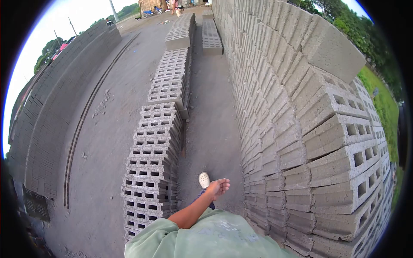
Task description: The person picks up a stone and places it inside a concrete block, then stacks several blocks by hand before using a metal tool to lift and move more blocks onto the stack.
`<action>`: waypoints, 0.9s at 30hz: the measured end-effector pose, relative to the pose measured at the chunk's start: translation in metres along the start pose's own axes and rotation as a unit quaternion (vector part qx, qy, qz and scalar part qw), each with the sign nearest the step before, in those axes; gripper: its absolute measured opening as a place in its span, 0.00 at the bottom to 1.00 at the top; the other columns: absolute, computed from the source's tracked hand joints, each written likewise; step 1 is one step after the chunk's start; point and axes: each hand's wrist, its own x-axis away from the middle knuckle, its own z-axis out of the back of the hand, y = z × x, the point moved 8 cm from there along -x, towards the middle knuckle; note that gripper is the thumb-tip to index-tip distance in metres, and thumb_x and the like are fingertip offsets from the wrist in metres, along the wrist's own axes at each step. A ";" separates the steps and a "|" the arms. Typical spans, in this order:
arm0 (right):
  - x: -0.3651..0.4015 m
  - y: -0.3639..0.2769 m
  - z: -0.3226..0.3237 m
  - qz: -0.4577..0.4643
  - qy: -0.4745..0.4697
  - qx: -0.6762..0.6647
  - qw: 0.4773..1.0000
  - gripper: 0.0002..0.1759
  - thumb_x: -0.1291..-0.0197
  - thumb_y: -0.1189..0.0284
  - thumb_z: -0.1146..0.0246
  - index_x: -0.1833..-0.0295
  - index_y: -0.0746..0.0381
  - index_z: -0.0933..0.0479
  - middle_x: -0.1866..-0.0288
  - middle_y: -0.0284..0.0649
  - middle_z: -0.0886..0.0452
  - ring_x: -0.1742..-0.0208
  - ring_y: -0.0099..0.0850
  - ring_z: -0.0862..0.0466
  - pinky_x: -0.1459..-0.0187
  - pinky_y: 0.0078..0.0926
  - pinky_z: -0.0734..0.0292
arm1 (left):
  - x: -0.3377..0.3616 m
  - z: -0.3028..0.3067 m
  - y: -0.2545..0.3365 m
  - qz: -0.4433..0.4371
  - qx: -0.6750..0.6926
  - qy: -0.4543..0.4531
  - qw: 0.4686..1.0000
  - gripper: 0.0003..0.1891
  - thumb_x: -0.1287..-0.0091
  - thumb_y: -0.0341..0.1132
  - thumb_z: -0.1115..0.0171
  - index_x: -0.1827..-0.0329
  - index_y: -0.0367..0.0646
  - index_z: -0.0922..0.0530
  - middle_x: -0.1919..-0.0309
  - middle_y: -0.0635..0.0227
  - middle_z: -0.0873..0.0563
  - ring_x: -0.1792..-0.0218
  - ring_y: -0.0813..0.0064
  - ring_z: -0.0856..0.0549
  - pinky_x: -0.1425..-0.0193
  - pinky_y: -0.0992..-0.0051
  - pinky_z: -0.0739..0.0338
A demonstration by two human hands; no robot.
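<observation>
My left hand (218, 188) hangs in front of my green shirt (215, 234), above the ground path. Its fingers are loosely curled and a little apart, with nothing in them. It touches no block; the nearest is a long row of hollow concrete blocks (148, 163) on its left, their holes facing up. Below the hand, one foot in a light clog with holes (204, 179) steps forward on the path. On the other side rises a tall stack of concrete blocks (279, 129). My right hand is out of view.
A narrow grey path (213, 116) runs between the row and the tall stack. Further along it lies a shorter row of blocks (211, 38). A long block wall (64, 107) stands far left, beside a dark rail-like strip (86, 103). A person (177, 7) and a blue motorcycle (151, 12) are at the far end.
</observation>
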 end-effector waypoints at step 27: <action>-0.287 -0.387 0.210 -0.089 0.018 -0.120 0.989 0.19 0.45 0.58 0.47 0.66 0.63 0.22 0.68 0.52 0.21 0.66 0.47 0.20 0.64 0.39 0.26 | -0.136 0.203 0.346 -0.128 0.049 0.263 0.955 0.12 0.37 0.39 0.49 0.62 0.41 0.22 0.77 0.70 0.18 0.79 0.81 0.22 0.74 0.83 0.31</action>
